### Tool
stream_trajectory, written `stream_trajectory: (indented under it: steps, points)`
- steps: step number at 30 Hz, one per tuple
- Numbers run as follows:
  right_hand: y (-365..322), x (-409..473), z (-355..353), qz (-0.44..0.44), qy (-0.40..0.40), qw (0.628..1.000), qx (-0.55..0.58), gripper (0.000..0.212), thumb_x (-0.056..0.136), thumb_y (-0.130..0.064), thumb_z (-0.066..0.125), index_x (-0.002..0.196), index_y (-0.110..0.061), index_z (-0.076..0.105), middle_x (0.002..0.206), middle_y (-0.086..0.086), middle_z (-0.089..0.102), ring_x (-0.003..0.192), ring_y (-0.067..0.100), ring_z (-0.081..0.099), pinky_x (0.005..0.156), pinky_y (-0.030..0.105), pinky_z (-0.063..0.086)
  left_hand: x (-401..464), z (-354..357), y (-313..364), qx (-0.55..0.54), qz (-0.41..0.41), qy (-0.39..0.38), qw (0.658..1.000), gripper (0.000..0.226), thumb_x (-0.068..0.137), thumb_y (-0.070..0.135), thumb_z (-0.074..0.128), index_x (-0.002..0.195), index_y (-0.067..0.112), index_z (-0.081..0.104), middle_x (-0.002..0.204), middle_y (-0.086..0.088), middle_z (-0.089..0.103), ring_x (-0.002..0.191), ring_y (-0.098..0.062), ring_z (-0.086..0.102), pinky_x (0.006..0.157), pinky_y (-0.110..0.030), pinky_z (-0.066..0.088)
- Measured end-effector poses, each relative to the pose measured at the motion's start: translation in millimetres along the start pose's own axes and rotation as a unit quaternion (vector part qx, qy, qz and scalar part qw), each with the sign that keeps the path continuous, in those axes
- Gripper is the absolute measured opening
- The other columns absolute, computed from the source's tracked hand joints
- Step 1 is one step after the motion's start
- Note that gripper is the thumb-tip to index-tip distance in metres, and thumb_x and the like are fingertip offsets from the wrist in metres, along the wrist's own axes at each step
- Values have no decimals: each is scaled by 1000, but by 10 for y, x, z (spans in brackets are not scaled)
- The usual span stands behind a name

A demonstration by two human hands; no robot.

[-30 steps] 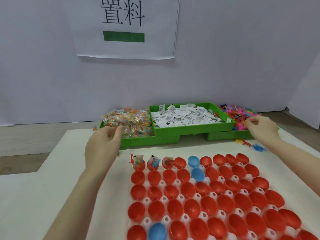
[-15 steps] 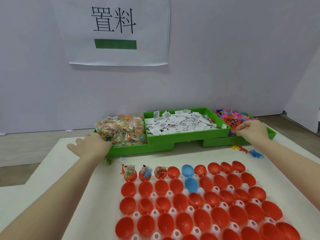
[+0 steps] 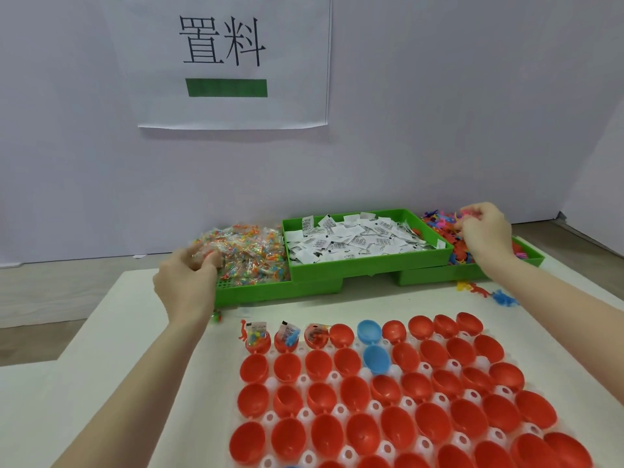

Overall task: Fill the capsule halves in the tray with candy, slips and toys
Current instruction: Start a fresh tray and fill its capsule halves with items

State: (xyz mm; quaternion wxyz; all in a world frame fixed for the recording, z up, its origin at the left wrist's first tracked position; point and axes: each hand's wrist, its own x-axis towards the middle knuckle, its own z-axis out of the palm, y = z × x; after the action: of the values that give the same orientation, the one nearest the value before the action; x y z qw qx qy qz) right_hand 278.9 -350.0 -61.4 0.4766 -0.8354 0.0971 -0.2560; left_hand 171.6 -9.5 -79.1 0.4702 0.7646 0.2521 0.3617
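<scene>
A white tray holds several red capsule halves and two blue ones. Three halves at its back left hold candy, a slip and a toy. Behind the tray stand three green bins: candy packets, white slips and coloured toys. My left hand reaches into the candy bin, its fingers curled round packets. My right hand is in the toy pile, its fingertips pinching a toy.
A few loose toys lie on the white table right of the bins, and one small toy lies by my left wrist. A paper sign hangs on the wall behind. The table edge runs along the left.
My left hand has gone from the bin's front edge into the candy pile and closed on packets. My right hand has moved further back into the toys. The camera has tilted up a little.
</scene>
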Motion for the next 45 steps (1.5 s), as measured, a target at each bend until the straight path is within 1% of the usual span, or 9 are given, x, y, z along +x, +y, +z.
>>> stream_trajectory:
  steps: [5, 9, 13, 18, 24, 35, 38, 40, 45]
  points:
    - [-413, -236, 196, -120, -142, 979, -84, 12, 82, -29, 62, 85, -17, 62, 86, -2, 60, 85, 17, 52, 71, 28, 36, -381, -229, 389, -204, -58, -154, 965, 8, 76, 3, 70, 72, 10, 68, 75, -9, 69, 58, -9, 65, 59, -14, 52]
    - [-607, -367, 388, -157, -284, 907, -269, 34, 75, -29, 71, 108, -25, 65, 123, 0, 58, 108, 21, 54, 85, 33, 46, -701, -418, 622, -234, -39, -251, 938, 14, 73, 2, 71, 81, 11, 66, 58, -5, 70, 49, -8, 64, 46, -10, 46]
    - [-693, -382, 477, -133, -310, 889, -311, 43, 80, -29, 70, 122, -23, 60, 132, -1, 54, 119, 21, 50, 93, 34, 43, -838, -542, 709, -214, -8, -261, 941, 25, 71, 9, 74, 91, 22, 63, 59, -2, 70, 49, -6, 62, 46, -8, 42]
    - [-699, -449, 531, -119, -280, 888, -345, 32, 79, -41, 69, 104, -21, 69, 113, -3, 64, 105, 20, 57, 73, 27, 40, -882, -582, 715, -181, 6, -267, 947, 23, 68, 16, 77, 77, 27, 60, 57, 1, 69, 51, 0, 63, 49, -5, 43]
    - [-644, -452, 581, -90, -264, 927, -249, 17, 75, -29, 75, 70, -17, 65, 71, -6, 58, 78, 19, 55, 62, 25, 39, -887, -566, 657, -166, 4, -255, 953, 23, 71, 12, 75, 62, 27, 61, 57, 2, 69, 48, -9, 64, 48, -15, 47]
    - [-778, -460, 342, -163, -48, 966, -196, 24, 83, -38, 63, 87, -15, 70, 84, -1, 64, 82, 21, 56, 69, 27, 35, -895, -464, 591, -224, -154, -331, 904, 3, 74, 4, 72, 72, 5, 70, 70, -11, 72, 70, -17, 71, 57, -13, 52]
    - [-974, -752, 219, -43, -139, 988, 55, 17, 83, -26, 67, 78, -10, 67, 62, -9, 55, 65, 7, 51, 70, 27, 43, -925, -456, 656, -237, -168, -355, 889, 3, 76, 3, 68, 78, 5, 69, 80, -12, 73, 72, -14, 71, 66, -15, 55]
    - [-1090, -1069, 131, 53, -258, 947, 184, 11, 83, -19, 67, 82, -9, 67, 43, -15, 43, 42, -1, 40, 50, 13, 36, -963, -449, 702, -256, -173, -366, 878, 6, 80, 1, 64, 82, 6, 68, 82, -9, 73, 73, -13, 71, 71, -16, 55]
    - [-1184, -1614, -90, 31, -377, 903, 205, 18, 77, -25, 70, 61, -18, 65, 43, -13, 46, 42, 0, 40, 48, 11, 34, -1057, -436, 823, -284, -186, -435, 834, 11, 86, -1, 54, 88, -1, 65, 81, -11, 73, 74, -15, 71, 77, -21, 55]
